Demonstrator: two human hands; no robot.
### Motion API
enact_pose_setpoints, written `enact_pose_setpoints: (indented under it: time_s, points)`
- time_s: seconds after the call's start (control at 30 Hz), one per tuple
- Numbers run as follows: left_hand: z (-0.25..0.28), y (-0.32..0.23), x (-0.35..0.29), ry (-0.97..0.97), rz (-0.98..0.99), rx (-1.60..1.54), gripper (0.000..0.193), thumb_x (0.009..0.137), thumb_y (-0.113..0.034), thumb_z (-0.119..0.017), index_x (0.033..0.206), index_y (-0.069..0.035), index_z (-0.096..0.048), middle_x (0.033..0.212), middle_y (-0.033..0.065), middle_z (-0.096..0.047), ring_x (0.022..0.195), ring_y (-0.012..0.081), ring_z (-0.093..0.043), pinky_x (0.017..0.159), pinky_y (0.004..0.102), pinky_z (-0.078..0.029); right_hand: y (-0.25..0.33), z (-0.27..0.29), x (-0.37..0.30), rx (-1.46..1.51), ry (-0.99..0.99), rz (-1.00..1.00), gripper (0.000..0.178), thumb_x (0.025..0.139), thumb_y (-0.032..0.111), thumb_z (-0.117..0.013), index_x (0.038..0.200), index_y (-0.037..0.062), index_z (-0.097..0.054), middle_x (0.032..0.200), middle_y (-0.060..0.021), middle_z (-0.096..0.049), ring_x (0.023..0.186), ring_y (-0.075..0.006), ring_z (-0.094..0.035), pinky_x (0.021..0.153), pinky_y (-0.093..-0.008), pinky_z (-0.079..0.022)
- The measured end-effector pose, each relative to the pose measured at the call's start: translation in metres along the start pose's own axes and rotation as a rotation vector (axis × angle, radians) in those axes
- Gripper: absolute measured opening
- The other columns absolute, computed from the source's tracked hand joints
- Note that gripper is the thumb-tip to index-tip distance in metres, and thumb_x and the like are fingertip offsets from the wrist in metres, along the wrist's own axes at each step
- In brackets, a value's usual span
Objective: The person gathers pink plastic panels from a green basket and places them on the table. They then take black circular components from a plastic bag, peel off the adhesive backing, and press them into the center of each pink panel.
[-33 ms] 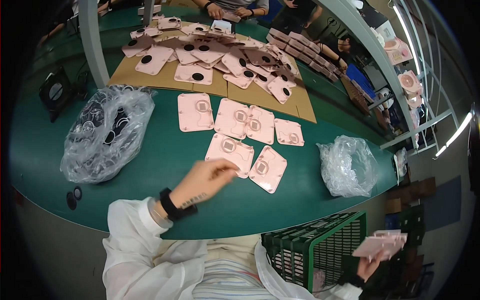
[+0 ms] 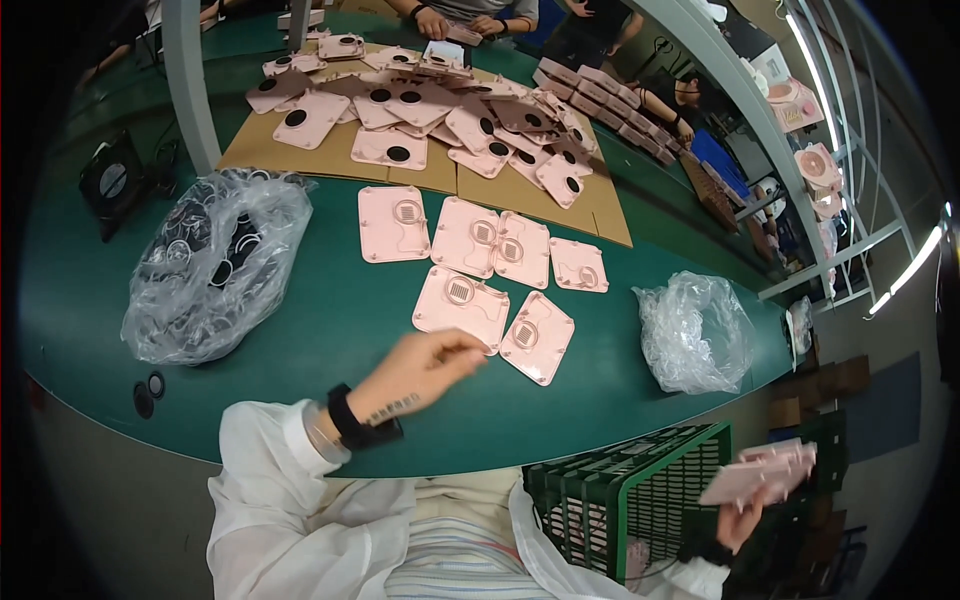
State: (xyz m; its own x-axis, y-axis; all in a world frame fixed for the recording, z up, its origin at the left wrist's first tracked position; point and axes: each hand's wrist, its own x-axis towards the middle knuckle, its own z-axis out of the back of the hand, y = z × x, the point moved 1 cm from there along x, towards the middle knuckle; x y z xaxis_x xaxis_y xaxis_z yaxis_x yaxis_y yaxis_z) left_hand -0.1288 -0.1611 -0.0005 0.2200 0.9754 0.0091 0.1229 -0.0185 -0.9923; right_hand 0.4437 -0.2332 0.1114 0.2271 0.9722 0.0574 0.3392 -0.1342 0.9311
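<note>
My left hand (image 2: 425, 365) is over the green table, its fingers curled together beside the near edge of a pink plastic panel (image 2: 445, 312). Nothing shows between those fingers. A second pink panel (image 2: 540, 340) lies just to the right. Several more, such as one pink panel (image 2: 392, 236) at the left, form a row behind these two, with round rings and slotted grilles facing up. Out at the lower right, my right hand (image 2: 740, 525) grips a small stack of pink panels (image 2: 760, 475), blurred by motion, beyond the green crate.
A green crate (image 2: 680, 450) stands below the table's front edge. Clear plastic bags (image 2: 220, 270) (image 2: 695, 335) rest left and right, the left one with black rings inside. Cardboard (image 2: 350, 172) bears a heap of pink panels (image 2: 410, 105). A metal post (image 2: 190, 90) rises at left; co-workers sit beyond.
My left hand has shifted slightly right and down. My right hand has moved a little left and up with the pink panels. The laid-out panels have stayed put.
</note>
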Motion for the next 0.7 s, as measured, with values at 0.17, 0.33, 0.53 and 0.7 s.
enact_pose_setpoints:
  time_s: [0.17,0.33,0.53,0.7]
  points:
    - [-0.011,-0.006,-0.038,-0.068,0.051,-0.235,0.041,0.097,-0.035,-0.046,0.124,-0.004,-0.053,0.117,0.0106,-0.059,0.1,0.0154,-0.058,0.084,0.0275,-0.044,-0.084,-0.193,0.049,-0.167,0.42,-0.37,0.056,0.092,0.023,-0.055,0.138,0.0039,-0.031,0.131,-0.0129,-0.049,0.118,-0.0298,-0.049,0.104,-0.0458,-0.037]
    - [0.015,-0.01,-0.076,-0.436,0.102,-0.339,0.049,0.101,-0.04,-0.03,0.131,-0.004,-0.047,0.128,0.0106,-0.051,0.115,0.0195,-0.049,0.097,0.0322,-0.037,-0.187,-0.347,0.059,-0.182,0.784,-0.805,0.048,0.091,0.017,-0.057,0.134,0.0051,-0.039,0.126,-0.0083,-0.054,0.112,-0.0224,-0.055,0.1,-0.0386,-0.042]
    - [0.055,0.011,-0.109,-0.987,-0.154,0.24,0.049,0.101,-0.037,-0.033,0.13,0.0,-0.046,0.129,0.0143,-0.05,0.116,0.0246,-0.048,0.099,0.0349,-0.034,-0.281,-0.452,0.048,-0.098,0.967,-0.927,0.036,0.091,0.015,-0.059,0.124,0.0054,-0.05,0.12,-0.0071,-0.058,0.107,-0.0204,-0.058,0.093,-0.036,-0.047]
    - [0.056,0.009,-0.122,-1.051,-0.162,0.496,0.045,0.1,-0.032,-0.038,0.129,0.002,-0.046,0.124,0.0133,-0.053,0.112,0.0205,-0.05,0.098,0.0328,-0.036,-0.286,-0.466,0.042,-0.096,0.891,-0.996,0.037,0.089,0.013,-0.061,0.123,0.0045,-0.05,0.12,-0.008,-0.058,0.107,-0.0216,-0.058,0.093,-0.0364,-0.048]
